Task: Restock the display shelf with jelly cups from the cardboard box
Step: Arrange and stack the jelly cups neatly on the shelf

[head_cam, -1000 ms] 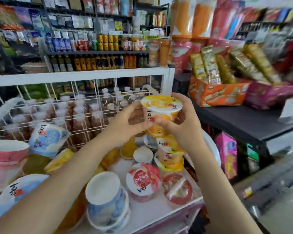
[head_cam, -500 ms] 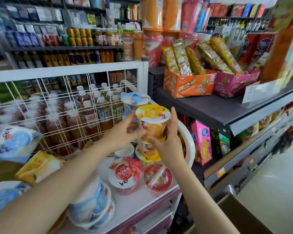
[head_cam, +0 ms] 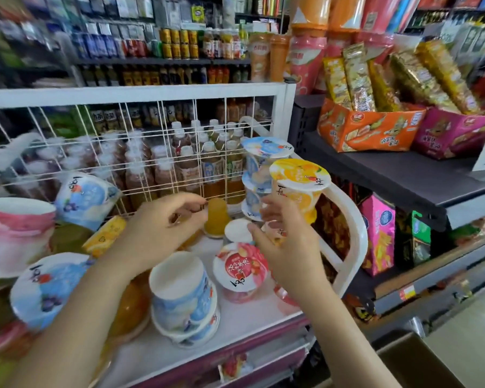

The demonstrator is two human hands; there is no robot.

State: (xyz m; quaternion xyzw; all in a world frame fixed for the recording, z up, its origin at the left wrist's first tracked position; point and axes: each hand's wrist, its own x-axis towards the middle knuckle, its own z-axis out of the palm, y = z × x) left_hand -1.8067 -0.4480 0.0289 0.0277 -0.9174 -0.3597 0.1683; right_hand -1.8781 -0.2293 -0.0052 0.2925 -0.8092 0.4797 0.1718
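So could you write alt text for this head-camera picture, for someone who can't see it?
Two bare hands, left hand and right hand, hover empty beside an orange jelly cup stacked on a white display shelf crowded with blue and pink jelly cups, in a shop aisle with snack boxes alongside.

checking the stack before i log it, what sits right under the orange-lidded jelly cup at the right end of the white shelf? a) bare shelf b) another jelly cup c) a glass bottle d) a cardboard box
b: the orange-lidded jelly cup rests on another jelly cup, largely hidden behind the right hand.
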